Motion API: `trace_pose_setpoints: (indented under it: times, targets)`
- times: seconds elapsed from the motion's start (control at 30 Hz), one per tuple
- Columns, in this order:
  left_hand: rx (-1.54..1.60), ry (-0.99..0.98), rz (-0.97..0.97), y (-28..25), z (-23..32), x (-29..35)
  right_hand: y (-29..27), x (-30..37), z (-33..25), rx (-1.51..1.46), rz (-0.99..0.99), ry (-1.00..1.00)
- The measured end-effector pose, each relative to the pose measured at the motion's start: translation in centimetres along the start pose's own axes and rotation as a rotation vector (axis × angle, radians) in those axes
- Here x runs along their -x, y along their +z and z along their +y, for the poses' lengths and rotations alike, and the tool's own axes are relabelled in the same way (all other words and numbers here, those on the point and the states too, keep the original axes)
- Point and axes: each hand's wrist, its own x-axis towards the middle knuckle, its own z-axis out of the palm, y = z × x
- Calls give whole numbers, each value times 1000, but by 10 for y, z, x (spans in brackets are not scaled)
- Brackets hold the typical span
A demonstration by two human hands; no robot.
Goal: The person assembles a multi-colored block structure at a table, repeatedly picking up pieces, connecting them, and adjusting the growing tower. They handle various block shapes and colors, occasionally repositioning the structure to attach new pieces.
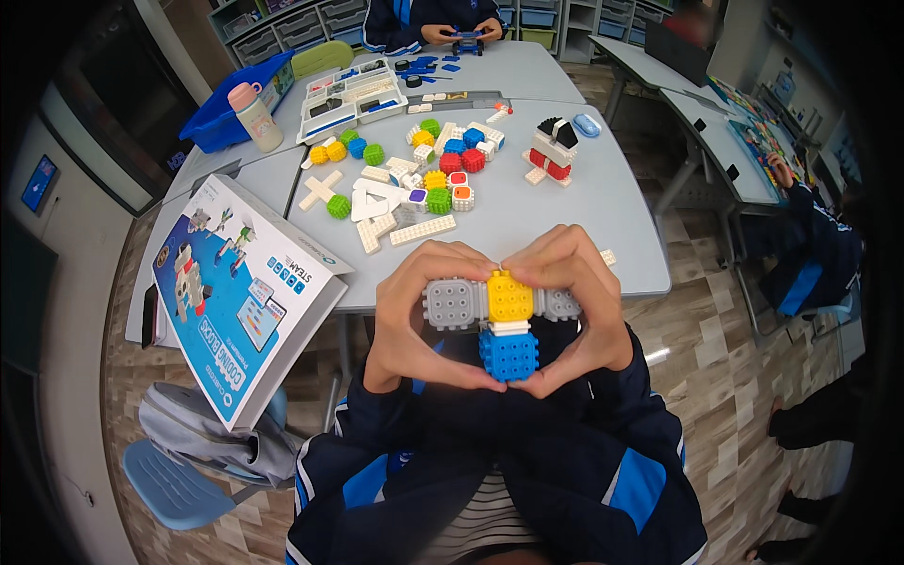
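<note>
Head view, studded assembly (pixel 509 298), yellow centre, grey sides, blue below, left hand (pixel 399 306), right hand (pixel 600 301) curled, pinching it

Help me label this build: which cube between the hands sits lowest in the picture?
The blue cube, below the yellow cube and thin white piece; the gray cubes flank the yellow one, higher up.

We held a joined block piece (pixel 509 325) in grey, yellow, white and blue between our left hand (pixel 400 315) and right hand (pixel 598 306), by the near edge of the table (pixel 589 231). Farther off lay loose blocks (pixel 439 201), with a block figure (pixel 551 165) to their right; we saw a large box (pixel 240 301) at left.
</note>
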Motion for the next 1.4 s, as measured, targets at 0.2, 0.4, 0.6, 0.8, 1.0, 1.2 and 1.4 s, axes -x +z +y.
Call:
trace_pose_setpoints:
  times: [0.2, 0.4, 0.6, 0.8, 1.0, 1.2, 1.4]
  targets:
    - [-86, -37, 20, -4, -4, 7, 0, 0, 6, -59, -56, 112]
    - [-27, -125, 18, -7, -22, 14, 7, 8, 16, -6, -19, 155]
    - [6, -239, 56, -17, -65, 8, 16, -1, 54, -57, 18, 241]
    - [69, -292, 65, -11, -87, 17, 20, 4, 70, -35, -22, 249]
    - [39, -352, 44, -16, -88, 20, 22, 3, 75, -25, -63, 241]
    - [124, -398, 101, -13, -96, 14, 18, -3, 87, -130, -60, 302]
    - [167, -429, 199, -5, -108, 34, -16, 4, 130, -340, 363, 469]
